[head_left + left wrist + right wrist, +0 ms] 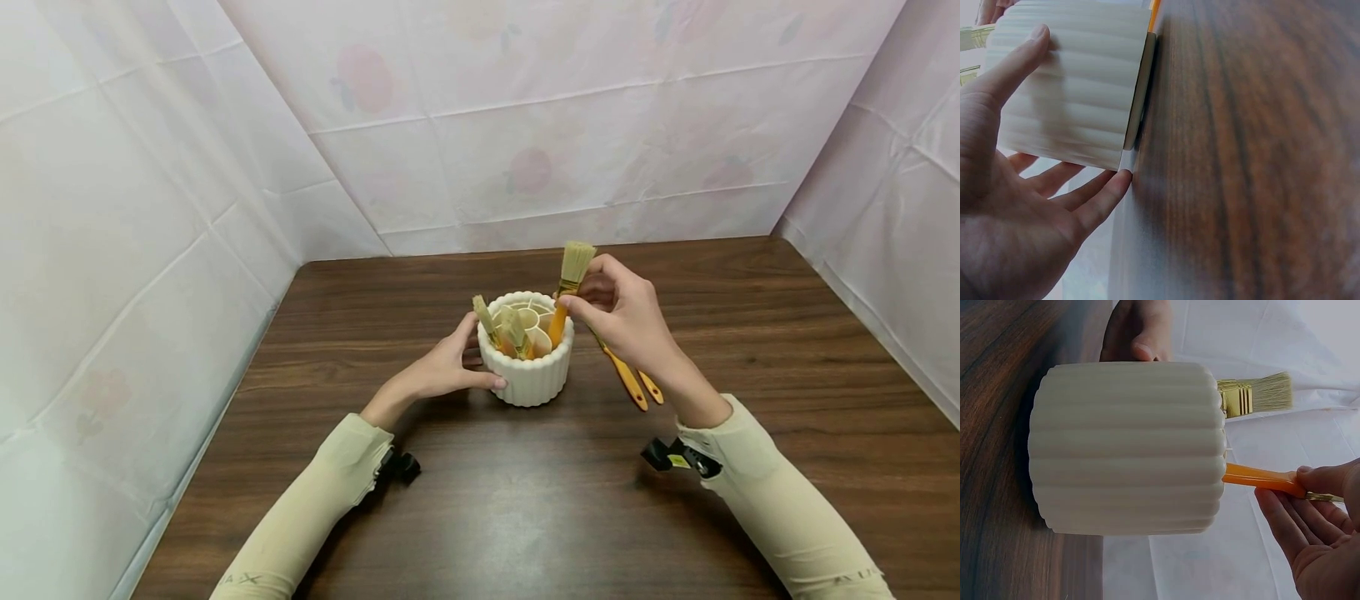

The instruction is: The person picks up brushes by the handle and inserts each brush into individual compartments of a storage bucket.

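Leftmost, the left hand (pixel 442 367) rests against the side of the white ribbed holder (pixel 528 371), thumb and straight fingers spread on its wall without curling round it; an open, steadying grip. The holder stands upright near the middle of the tabletop (pixel 525 500), divided inside into round compartments, with two short brushes (pixel 501 329) already standing in the left cells, bristles up. It looks rigid and fairly heavy, possibly ceramic or thick plastic, hard to tell from the blur, and likely to slide on the smooth wood unless braced. Next, the orange-handled brush (pixel 564 304) stands nearly upright, tilted slightly right, long axis vertical, handle end down in a right-hand compartment, bristles pointing up. It is light and stiff, bristles soft; best held at the handle just below the metal ferrule. The right hand (pixel 626 321) pinches it there. Two spare orange handles (pixel 637 385) lie beneath that hand.
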